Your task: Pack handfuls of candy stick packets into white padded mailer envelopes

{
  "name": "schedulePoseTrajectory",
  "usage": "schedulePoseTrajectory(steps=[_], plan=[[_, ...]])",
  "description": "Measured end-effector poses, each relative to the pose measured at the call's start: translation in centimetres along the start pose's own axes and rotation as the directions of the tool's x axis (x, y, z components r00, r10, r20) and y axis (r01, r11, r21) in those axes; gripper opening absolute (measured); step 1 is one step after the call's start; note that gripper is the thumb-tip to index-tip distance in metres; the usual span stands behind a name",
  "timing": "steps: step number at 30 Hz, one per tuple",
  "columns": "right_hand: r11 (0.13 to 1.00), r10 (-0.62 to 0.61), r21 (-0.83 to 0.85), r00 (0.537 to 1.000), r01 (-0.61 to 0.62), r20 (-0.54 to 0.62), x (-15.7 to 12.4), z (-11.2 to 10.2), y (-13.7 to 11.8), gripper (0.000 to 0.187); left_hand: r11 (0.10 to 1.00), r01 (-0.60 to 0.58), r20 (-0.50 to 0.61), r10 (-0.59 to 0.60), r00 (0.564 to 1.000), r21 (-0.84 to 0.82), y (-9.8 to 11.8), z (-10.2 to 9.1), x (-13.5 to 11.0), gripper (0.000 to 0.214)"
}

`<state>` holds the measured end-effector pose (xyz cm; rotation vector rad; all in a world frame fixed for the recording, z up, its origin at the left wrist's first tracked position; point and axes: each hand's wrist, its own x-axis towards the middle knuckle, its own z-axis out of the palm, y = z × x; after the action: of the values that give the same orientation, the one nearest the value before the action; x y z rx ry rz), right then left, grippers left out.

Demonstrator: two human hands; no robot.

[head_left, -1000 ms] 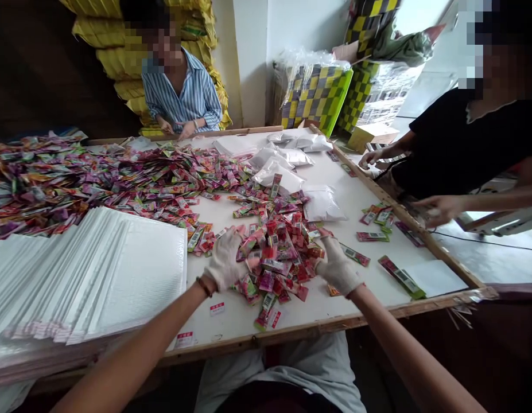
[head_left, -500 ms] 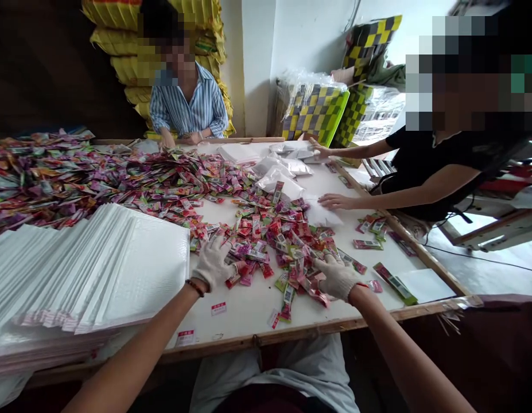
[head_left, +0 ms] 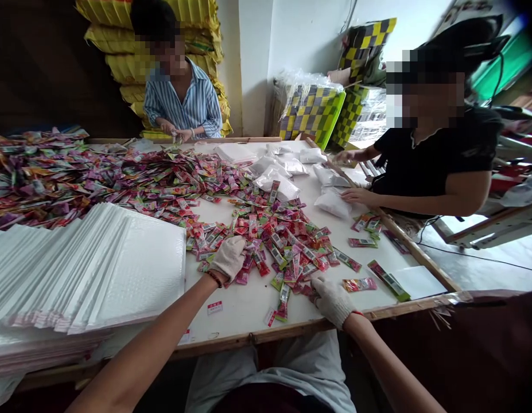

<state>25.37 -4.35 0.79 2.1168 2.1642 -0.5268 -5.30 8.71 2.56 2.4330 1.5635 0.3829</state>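
My left hand [head_left: 229, 258], in a knitted white glove, is curled at the near left edge of a loose spread of small stick-shaped packets [head_left: 287, 235]. Its fingers close on a packet [head_left: 251, 248] that shows beside them; the fingertips are partly hidden. My right hand [head_left: 333, 301], gloved the same way, is at the near right side of the spread. Its fingers are loosely bent and apart, the tips beside a reddish packet [head_left: 303, 288], and no held thing shows. The packets are red, purple and green, some with barcodes.
White padded mailers [head_left: 140, 269] are stacked at left. A large packet heap [head_left: 97, 172] lies behind them. Filled clear bags [head_left: 276, 182] lie farther back. One co-worker [head_left: 183, 103] is across the table; another [head_left: 438, 155], at right, touches a bag. A wooden rim [head_left: 300, 328] edges the table.
My left hand has moved right and up and curled its fingers. My right hand has drawn nearer to me from the packets. The right co-worker has leaned back, and more filled bags show.
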Motion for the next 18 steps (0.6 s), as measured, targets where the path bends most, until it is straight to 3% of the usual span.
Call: schedulePoseTrajectory(steps=[3, 5, 7, 10, 13, 16, 18], plan=[[0.968, -0.012, 0.248, 0.994, 0.038, -0.107, 0.8, -0.5, 0.3, 0.033, 0.958, 0.227, -0.019, -0.234, 0.972, -0.176, -0.6, -1.5, -0.4, 0.028], [0.915, -0.043, 0.382, 0.974, 0.127, -0.221, 2.6, -1.6, -1.3, 0.037, 0.912, 0.348, 0.005, -0.355, 0.935, -0.217, 0.0, -2.5, 0.1, 0.025], [0.895, -0.071, 0.408, 0.962, 0.179, -0.265, 5.2, -3.0, -4.0, 0.036, 0.885, 0.423, 0.068, -0.418, 0.906, -0.195, 1.2, -2.9, 1.2, 0.023], [0.948, 0.008, 0.317, 0.992, 0.033, -0.126, 9.3, -4.4, -8.5, 0.037, 0.884, 0.451, 0.187, -0.425, 0.886, -0.125, 3.3, -1.9, 3.2, 0.030], [0.982, 0.102, 0.164, 0.994, -0.096, -0.027, 11.8, -4.4, -10.9, 0.039, 0.894, 0.436, 0.249, -0.401, 0.882, -0.103, 3.9, -0.2, 4.1, 0.032], [0.988, 0.091, 0.125, 0.996, -0.093, 0.025, 11.6, -3.8, -10.0, 0.035, 0.895, 0.424, 0.288, -0.373, 0.882, -0.137, 2.7, 0.7, 3.0, 0.031], [0.991, 0.057, 0.116, 0.997, -0.063, 0.055, 10.3, -3.7, -8.4, 0.032, 0.891, 0.392, 0.290, -0.323, 0.901, -0.227, 1.3, 0.2, 1.5, 0.031]])
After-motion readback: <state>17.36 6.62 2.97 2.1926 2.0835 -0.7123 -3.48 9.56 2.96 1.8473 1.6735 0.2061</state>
